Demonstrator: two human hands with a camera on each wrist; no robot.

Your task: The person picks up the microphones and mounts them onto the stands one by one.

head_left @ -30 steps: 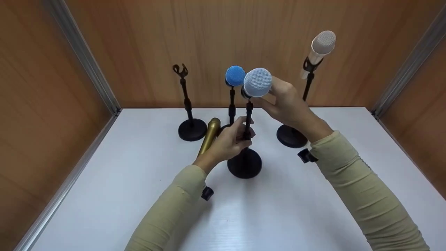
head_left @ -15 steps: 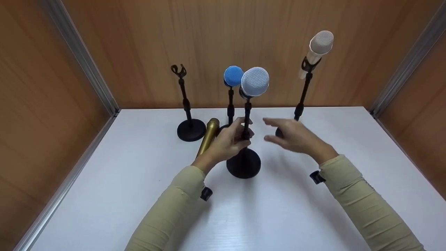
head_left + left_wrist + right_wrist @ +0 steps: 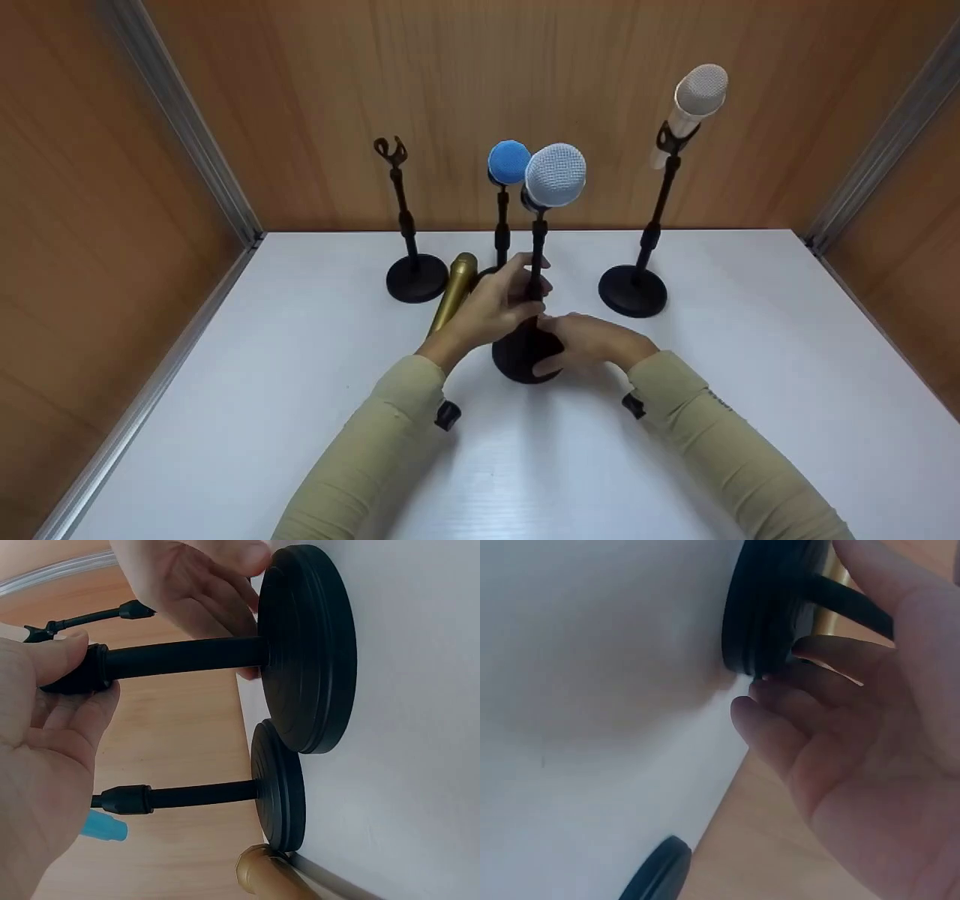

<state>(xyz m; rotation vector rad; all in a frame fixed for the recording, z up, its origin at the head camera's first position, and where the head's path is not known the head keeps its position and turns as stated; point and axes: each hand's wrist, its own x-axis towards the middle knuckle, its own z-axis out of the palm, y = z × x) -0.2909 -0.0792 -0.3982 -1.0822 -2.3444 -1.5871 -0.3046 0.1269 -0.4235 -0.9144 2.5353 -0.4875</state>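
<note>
A: Where is the front stand (image 3: pixel 538 244)?
B: Midway between the side edges of the surface (image 3: pixel 225 420), apart from its back edge; the left hand (image 3: pixel 491 304) grips the pole (image 3: pixel 187 658).
A: And the right hand (image 3: pixel 589 339)?
B: Fingers (image 3: pixel 769 731) at the base (image 3: pixel 311 652); whether they pinch, one cannot tell. The left hand hides the lower end of the gold mic (image 3: pixel 452 296).
</note>
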